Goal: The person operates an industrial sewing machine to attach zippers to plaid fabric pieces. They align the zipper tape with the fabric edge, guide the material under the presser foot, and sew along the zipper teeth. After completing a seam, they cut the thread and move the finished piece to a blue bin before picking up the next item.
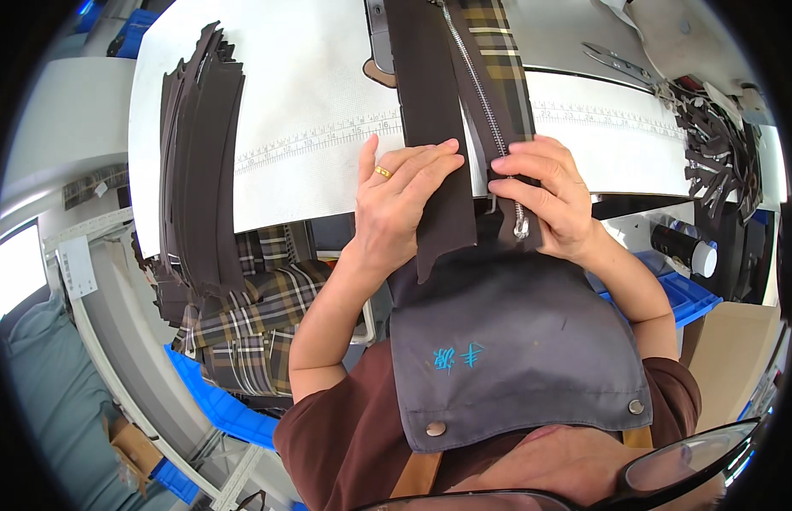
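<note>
A long dark brown fabric strip [431, 94] runs down over the front edge of the white table. My left hand [400, 192], with a gold ring, grips its right side; the fingertips lie on top, the little finger sticks up, and the thumb is hidden. Beside it hangs a silver metal zipper [479, 85] on dark tape, along a plaid fabric piece [498, 51]. My right hand [553, 192] is closed on the zipper tape near its lower end, its fingertips on the teeth and its thumb out of sight. The strip's lower end hangs loose over my apron.
A stack of dark strips [200, 162] overhangs the table's left edge, above folded plaid fabric [260, 315] in a blue bin [217, 400]. Scissors [617, 64] and a heap of zipper pieces [715, 157] lie at right. A ruler scale [319, 136] crosses the table.
</note>
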`<control>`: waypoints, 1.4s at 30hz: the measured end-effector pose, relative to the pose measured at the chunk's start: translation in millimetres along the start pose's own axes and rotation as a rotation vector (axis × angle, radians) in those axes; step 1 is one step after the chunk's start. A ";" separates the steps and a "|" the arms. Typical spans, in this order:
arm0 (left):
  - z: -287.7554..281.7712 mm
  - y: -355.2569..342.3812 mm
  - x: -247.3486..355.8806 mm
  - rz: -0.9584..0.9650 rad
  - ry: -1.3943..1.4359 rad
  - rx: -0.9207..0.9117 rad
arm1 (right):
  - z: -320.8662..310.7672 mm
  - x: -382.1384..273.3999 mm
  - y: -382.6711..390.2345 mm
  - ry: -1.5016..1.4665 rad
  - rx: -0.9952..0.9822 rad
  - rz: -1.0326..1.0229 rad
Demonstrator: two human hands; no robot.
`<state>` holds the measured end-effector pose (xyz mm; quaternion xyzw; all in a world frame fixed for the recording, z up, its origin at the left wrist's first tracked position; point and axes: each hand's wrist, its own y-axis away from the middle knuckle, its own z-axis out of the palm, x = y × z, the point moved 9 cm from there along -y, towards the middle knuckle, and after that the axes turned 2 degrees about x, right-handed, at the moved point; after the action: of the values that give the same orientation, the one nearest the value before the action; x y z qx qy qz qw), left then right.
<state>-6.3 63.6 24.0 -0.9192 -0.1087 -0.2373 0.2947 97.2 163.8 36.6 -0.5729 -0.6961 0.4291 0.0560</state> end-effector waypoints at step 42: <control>-0.5 16.8 -0.4 0.077 -0.011 0.055 | 12.4 -30.6 3.6 0.170 -0.121 -0.004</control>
<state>-1.1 49.8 16.0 -0.9155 -0.0813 -0.2176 0.3285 103.2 131.3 39.2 -0.6081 -0.7146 0.3361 0.0812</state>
